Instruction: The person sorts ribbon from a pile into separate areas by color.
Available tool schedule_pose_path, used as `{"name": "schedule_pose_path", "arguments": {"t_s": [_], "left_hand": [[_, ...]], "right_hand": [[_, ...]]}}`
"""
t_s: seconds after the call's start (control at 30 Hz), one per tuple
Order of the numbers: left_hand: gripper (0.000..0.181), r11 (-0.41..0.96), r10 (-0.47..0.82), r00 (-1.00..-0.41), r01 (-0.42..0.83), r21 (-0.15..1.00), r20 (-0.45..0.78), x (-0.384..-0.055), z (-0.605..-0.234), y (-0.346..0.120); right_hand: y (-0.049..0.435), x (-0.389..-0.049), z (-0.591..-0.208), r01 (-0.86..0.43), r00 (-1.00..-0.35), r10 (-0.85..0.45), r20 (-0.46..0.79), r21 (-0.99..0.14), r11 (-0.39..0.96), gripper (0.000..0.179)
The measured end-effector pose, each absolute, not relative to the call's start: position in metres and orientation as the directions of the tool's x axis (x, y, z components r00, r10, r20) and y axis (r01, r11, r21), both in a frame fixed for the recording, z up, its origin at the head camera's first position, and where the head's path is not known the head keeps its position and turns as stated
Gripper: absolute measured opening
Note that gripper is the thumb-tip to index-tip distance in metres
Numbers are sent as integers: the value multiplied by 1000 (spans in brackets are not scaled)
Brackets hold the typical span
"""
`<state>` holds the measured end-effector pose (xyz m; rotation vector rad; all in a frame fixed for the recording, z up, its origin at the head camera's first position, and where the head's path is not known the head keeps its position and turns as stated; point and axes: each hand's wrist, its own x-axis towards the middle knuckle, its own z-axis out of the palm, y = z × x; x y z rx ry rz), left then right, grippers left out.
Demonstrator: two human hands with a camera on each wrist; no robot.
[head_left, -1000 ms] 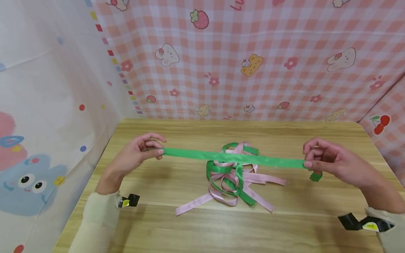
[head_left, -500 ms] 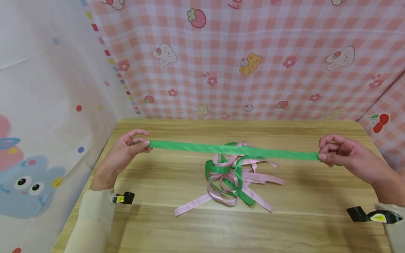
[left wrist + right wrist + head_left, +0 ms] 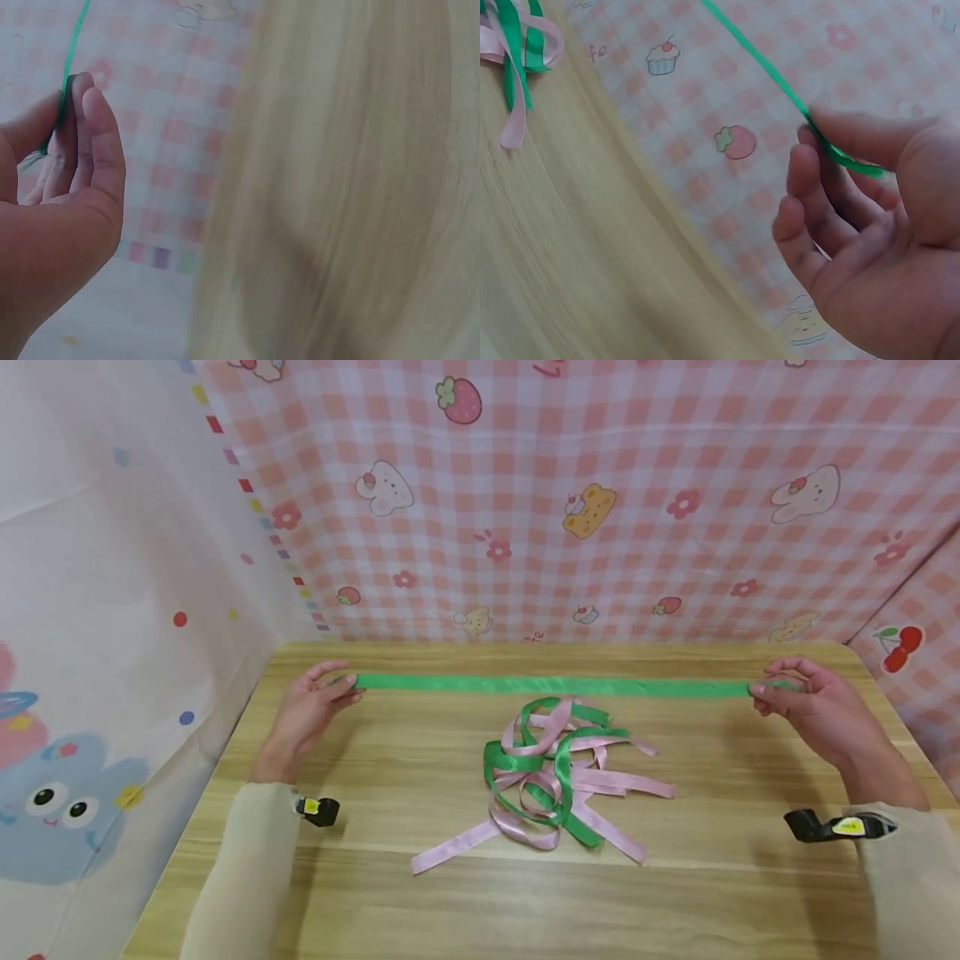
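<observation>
A green satin ribbon is stretched nearly level between both hands, toward the back of the table. My left hand pinches one end between thumb and fingers; the left wrist view shows the ribbon rising from that pinch. My right hand pinches the ribbon near its other end, and in the right wrist view a short green tail curls inside the palm. In front of the taut strip lies a loose heap of pink ribbons and green ribbons, looped over one another.
The wood-grain table has a back edge close behind the hands. A pink checked curtain hangs behind it, and a white printed cloth hangs at the left. Each wrist wears a small black camera.
Both hands first drew apart, pulling the green ribbon longer, then moved toward the back of the table. The taut strip no longer overlaps the heap, which has stayed put.
</observation>
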<state>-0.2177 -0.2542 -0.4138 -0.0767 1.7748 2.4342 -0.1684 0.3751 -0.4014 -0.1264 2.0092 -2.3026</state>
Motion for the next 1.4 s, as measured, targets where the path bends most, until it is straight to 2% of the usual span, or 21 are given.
{"name": "schedule_pose_path", "arguments": {"t_s": [0.13, 0.3, 0.37, 0.5, 0.6, 0.73, 1.03, 1.17, 1.4], "left_hand": [[20, -288, 6, -977, -205, 936, -212, -234, -429, -248], [43, -224, -117, -942, -284, 932, -315, -253, -445, -241], [48, -198, -148, -932, -300, 933, -331, -260, -449, -238], [45, -176, -184, -918, -322, 930, -352, -269, -454, -231], [46, -170, -217, -908, -327, 930, -359, -275, -455, -227], [49, -196, -272, -894, -312, 930, -357, -283, -458, -225], [44, -298, -366, -838, -305, 904, -404, -292, -466, -223], [38, -291, -402, -821, -305, 907, -406, -293, -470, -221], [34, -283, -434, -803, -309, 908, -409, -295, -471, -217]], "right_hand": [[370, -182, -413, 34, -999, -36, -23, -939, -342, 17], [365, -200, -429, 70, -990, 74, -117, -882, -467, 17], [363, -208, -435, 92, -975, 139, -171, -887, -453, 16], [360, -223, -444, 159, -915, 294, -276, -918, -364, 21], [358, -231, -450, 190, -878, 356, -320, -916, -355, 23], [357, -238, -455, 210, -867, 350, -354, -898, -387, 23], [351, -250, -459, 341, -801, 413, -434, -897, -282, 20], [349, -252, -458, 386, -766, 454, -455, -890, -242, 16], [348, -254, -458, 416, -738, 471, -483, -876, -245, 20]]}}
